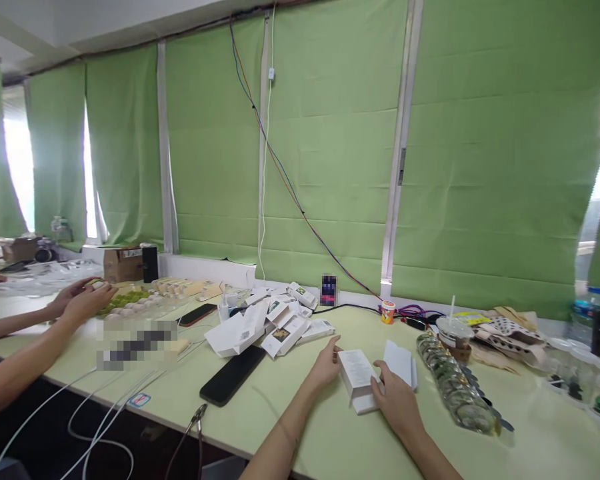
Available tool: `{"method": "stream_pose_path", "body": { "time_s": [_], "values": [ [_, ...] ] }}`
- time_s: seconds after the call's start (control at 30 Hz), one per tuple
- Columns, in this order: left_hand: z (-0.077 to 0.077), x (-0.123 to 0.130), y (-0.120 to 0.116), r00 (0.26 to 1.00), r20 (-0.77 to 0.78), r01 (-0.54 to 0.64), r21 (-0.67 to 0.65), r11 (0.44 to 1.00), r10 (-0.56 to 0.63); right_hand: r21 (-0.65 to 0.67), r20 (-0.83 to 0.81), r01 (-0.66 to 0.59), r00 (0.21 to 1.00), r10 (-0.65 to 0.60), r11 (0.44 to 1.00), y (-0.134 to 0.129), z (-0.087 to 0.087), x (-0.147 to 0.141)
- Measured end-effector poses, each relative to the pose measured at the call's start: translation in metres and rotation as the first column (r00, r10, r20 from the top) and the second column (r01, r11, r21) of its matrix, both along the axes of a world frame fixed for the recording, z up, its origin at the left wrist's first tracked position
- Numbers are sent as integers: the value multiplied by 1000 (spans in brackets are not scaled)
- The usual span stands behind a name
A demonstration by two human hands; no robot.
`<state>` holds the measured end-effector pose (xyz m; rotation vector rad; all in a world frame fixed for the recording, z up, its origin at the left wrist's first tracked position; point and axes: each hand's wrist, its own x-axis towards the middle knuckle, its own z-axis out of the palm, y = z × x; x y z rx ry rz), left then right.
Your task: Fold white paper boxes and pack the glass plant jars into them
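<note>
At left along a pale green table [250,423], a co-worker's hands [87,297] hold a small pale object. At centre, a jumbled heap of white printed cardboard boxes [285,330] lies behind a large black smartphone [234,375]. The person's left hand [326,363], loosely curled, holds the left edge of a small white oblong carton [356,370] on the table's near side; the right hand [399,403], thumb and fingers nearly together, grips its right edge, beside folded white card [401,363].
</note>
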<state>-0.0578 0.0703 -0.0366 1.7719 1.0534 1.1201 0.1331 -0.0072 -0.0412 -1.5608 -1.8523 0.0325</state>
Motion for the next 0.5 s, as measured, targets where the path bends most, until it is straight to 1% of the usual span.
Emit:
{"method": "stream_pose_path", "body": {
  "time_s": [0.03,0.1,0.17,0.23,0.3,0.37,0.4,0.5],
  "values": [
    [0,1,-1,1000,-9,15,11,1000,-15,-23,-29,-16,999,16,1000,0,0,1],
    [0,0,-4,996,-56,71,39,997,-68,-25,-100,-65,993,62,998,2,-1,2],
    [1,-2,-7,976,-154,169,94,981,-153,3,-175,-120,978,118,993,5,-3,3],
    [2,-5,-10,936,-274,267,153,951,-219,4,-291,-176,942,169,984,7,-5,4],
    [5,-8,-12,903,-360,314,183,932,-233,-29,-454,-225,871,188,974,8,-5,4],
    [9,-10,-14,878,-420,330,180,927,-231,-25,-605,-253,774,187,967,8,-2,5],
    [11,-11,-15,866,-446,333,176,926,-227,8,-663,-255,723,196,967,7,0,5],
    [19,-9,-22,847,-492,332,198,922,-199,167,-785,-221,560,265,961,6,8,9]
  ]
}}
